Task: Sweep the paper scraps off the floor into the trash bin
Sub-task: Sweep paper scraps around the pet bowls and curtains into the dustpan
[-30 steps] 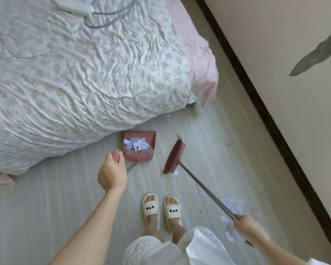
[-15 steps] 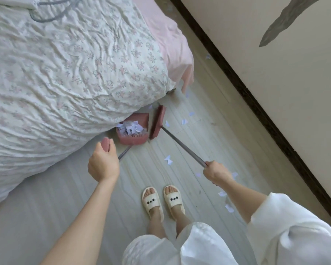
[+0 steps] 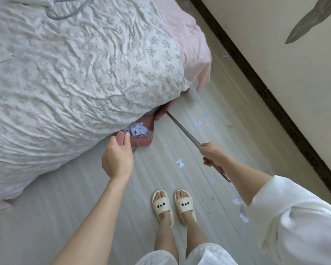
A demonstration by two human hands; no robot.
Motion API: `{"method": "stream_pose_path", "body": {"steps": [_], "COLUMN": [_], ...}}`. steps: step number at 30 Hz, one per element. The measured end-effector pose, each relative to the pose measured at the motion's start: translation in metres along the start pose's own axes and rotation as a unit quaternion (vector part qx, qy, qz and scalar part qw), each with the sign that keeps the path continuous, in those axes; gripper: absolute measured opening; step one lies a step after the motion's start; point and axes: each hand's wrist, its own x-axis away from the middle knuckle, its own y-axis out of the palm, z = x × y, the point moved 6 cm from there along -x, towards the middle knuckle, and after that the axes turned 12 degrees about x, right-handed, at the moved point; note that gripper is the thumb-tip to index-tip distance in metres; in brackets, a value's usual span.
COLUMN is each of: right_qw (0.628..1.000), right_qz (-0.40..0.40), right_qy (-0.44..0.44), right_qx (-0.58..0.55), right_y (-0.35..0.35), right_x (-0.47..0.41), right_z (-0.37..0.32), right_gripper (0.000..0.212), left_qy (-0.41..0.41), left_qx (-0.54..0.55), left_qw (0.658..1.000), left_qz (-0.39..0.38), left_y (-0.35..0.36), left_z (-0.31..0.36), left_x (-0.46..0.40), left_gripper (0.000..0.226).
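- Left hand (image 3: pixel 117 159) curled tight round the pink handle end (image 3: pixel 120 138) of the dustpan (image 3: pixel 141 135); thumb and fingers wrapped, nothing loose.
- Dustpan on the floor (image 3: pixel 65 217) at the bed's edge, far part tucked under the overhanging floral duvet (image 3: pixel 80 73); heap of white paper scraps (image 3: pixel 136 130) inside it.
- Right hand (image 3: pixel 213 154) gripping the grey broom handle (image 3: pixel 183 129) partway along; fingers closed round it, rest of the handle running back under the forearm.
- Broom head (image 3: pixel 161 112) pink, down at the floor just right of the dustpan, partly hidden under the duvet edge; touching the pan or not: cannot tell.
- Loose scraps on the floor: two right of the broom handle (image 3: pixel 198 123), a pair between hand and feet (image 3: pixel 180 162), several near the right forearm (image 3: pixel 237 201), one far off by the dark baseboard (image 3: pixel 225 55).
- Trash bin nowhere in frame.
- Bed fills the left and far side; pink sheet (image 3: pixel 191 46) hanging off the far-right corner; grey cable (image 3: pixel 65 15) lying on the duvet at the far edge.
- Two feet in cream slippers (image 3: pixel 173 206) side by side on the floor, near centre, apart from dustpan and broom.
- White sleeve (image 3: pixel 290 217) on the right arm; left forearm bare.
- Wall (image 3: pixel 304 92) and baseboard running diagonally along the right.
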Motion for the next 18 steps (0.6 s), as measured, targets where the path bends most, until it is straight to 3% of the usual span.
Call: {"method": "stream_pose_path", "body": {"steps": [8,14,18], "right_qw": [0.999,0.992,0.989], "right_qz": [-0.007,-0.023,-0.034], "right_qy": [0.014,0.102,0.115], "right_qx": [0.029,-0.069,-0.083], "right_y": [0.004,0.009,0.017], "right_x": [-0.002,0.032,0.066], "right_z": [0.008,0.085,0.132], "right_gripper": [0.052,0.021,0.043], "left_qy": [0.077,0.118,0.159], "left_qx": [-0.064,-0.077,-0.109], "left_qw": [0.993,0.979,0.967], "left_qz": [-0.055,-0.151,-0.164], "left_y": [0.030,0.052,0.054], "left_z": [0.038,0.052,0.061], "left_x": [0.017,0.034,0.046], "left_gripper": [0.037,0.036,0.035]}}
